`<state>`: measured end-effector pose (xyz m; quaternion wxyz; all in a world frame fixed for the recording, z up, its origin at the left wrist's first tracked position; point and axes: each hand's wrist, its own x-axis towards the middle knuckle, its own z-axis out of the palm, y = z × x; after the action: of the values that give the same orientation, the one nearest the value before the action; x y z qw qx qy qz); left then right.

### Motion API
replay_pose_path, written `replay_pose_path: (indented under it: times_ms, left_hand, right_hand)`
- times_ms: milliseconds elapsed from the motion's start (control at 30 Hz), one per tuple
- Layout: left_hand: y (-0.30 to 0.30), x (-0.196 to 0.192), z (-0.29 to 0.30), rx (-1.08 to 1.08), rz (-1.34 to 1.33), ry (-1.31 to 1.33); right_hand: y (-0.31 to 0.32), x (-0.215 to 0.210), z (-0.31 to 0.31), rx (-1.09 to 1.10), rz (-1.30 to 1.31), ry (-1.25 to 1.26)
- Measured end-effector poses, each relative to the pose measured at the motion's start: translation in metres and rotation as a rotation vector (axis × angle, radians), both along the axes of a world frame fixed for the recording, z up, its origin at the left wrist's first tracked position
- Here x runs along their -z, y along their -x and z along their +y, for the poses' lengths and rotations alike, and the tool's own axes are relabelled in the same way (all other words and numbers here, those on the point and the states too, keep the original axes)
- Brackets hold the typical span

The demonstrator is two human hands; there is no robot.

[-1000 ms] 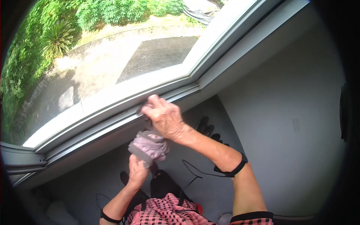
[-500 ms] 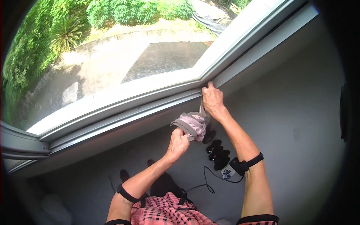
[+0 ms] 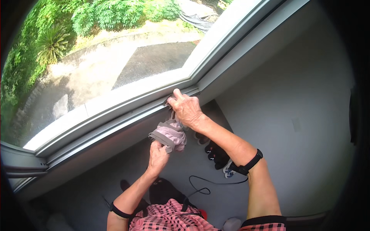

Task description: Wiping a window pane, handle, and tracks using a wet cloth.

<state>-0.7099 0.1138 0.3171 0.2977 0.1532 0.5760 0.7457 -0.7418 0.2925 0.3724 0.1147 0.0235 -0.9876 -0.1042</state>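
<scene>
A bunched pink cloth [image 3: 172, 135] with grey-brown edging hangs beside the window sill. My left hand [image 3: 157, 158] is closed around its lower edge. One strand of the cloth runs up to my right hand [image 3: 186, 109], whose fingers are bent over a bit of it at the metal window track [image 3: 123, 120]. Those fingertips touch the track near the corner of the sash, and the cloth under them is mostly hidden. The window frame [image 3: 154, 91] rises just beyond my right hand.
Several dark shoes [image 3: 217, 156] stand on the grey floor below my right forearm. A black cable [image 3: 200, 184] loops in front of me toward my right armband [image 3: 252, 163]. A grey wall [image 3: 277, 111] is on the right. Outside the glass are paving and green shrubs [image 3: 115, 17].
My right hand has slid left along the track, away from the sash corner. My left hand and the bunched cloth have shifted left too. The view has moved slightly.
</scene>
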Motion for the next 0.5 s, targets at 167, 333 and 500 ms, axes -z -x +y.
replay_pose_path:
  times_ms: [167, 333, 500]
  left_hand:
    - [0.003, 0.01, 0.034, 0.02, 0.04, -0.031]
    - [0.01, 0.01, 0.039, 0.103, -0.058, 0.076]
    - [0.004, 0.03, 0.022, 0.038, -0.044, -0.007]
  right_hand:
    - [-0.001, 0.01, 0.064, 0.257, -0.159, -0.35]
    - [0.019, 0.01, 0.069, 0.409, -0.315, -0.292]
    - [0.004, 0.019, 0.069, 0.469, 0.029, 0.109]
